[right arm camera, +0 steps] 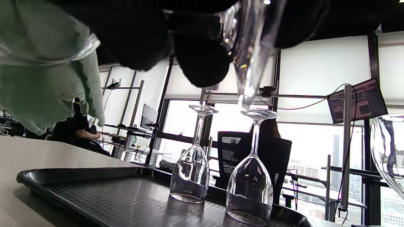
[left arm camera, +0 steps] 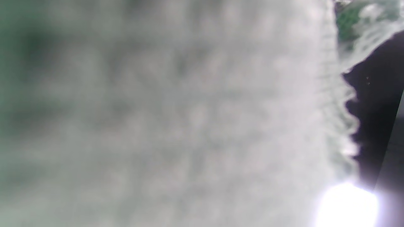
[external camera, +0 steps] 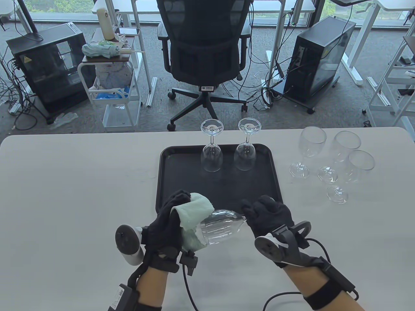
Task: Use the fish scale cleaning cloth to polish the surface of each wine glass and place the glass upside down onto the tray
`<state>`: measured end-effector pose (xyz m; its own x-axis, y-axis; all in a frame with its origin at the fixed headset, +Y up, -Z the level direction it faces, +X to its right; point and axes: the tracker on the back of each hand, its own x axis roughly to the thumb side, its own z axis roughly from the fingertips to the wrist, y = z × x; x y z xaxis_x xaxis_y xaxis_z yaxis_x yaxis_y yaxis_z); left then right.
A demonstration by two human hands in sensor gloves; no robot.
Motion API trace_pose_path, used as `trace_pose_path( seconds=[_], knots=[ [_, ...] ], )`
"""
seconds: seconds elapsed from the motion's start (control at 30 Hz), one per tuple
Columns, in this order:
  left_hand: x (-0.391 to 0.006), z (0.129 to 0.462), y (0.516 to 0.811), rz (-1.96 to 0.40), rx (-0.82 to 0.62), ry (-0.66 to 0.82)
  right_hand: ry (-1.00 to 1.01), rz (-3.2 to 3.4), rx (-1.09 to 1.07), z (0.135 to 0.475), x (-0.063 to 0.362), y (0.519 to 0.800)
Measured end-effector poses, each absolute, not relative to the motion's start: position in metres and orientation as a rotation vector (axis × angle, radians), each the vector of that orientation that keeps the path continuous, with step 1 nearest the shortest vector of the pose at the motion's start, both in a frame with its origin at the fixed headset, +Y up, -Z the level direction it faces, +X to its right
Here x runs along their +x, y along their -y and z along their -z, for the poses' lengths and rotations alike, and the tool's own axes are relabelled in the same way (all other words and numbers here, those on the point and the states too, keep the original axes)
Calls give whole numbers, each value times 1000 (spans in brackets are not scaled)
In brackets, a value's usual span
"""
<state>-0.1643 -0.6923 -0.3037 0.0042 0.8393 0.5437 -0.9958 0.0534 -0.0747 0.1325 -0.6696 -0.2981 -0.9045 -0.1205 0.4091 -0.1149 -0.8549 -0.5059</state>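
Two wine glasses (external camera: 211,158) stand upside down on the far part of the black tray (external camera: 181,181) at the middle of the table view, side by side and apart, and three more glasses (external camera: 337,155) stand upright on the pale worktop (external camera: 65,194) at the right of the frame. Low in the centre, a sixth glass (external camera: 220,228) lies on its side in the air over the tray's near edge. The left hand (external camera: 163,223) has its grip wrapped round the bowl's rim end through the pale green cloth (external camera: 194,213); the right hand (external camera: 270,215) has its grip curled about the stem end. The left wrist view shows only blurred cloth. A small label on the office chair (external camera: 202,48) beyond the worktop is too small to read.
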Motion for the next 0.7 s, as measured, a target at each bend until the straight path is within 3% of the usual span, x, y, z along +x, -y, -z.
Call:
trace_pose_path(
  seconds=[0.13, 0.3, 0.37, 0.5, 0.63, 0.7],
  knots=[
    [-155, 304, 695, -1454, 340, 548, -888, 2962, -579, 294, 114, 653],
    [-147, 302, 698, -1376, 295, 548, -1042, 2897, -632, 274, 94, 647],
    [-153, 303, 696, -1400, 352, 524, -1112, 2850, -754, 273, 96, 651],
    [-163, 302, 693, -1375, 429, 470, -1168, 3123, -1209, 289, 127, 666],
    [-167, 306, 700, -1480, 381, 451, -1185, 3455, -1147, 305, 166, 681],
    [-168, 307, 701, -1513, 373, 457, -1005, 3652, -1343, 316, 177, 693]
  ],
)
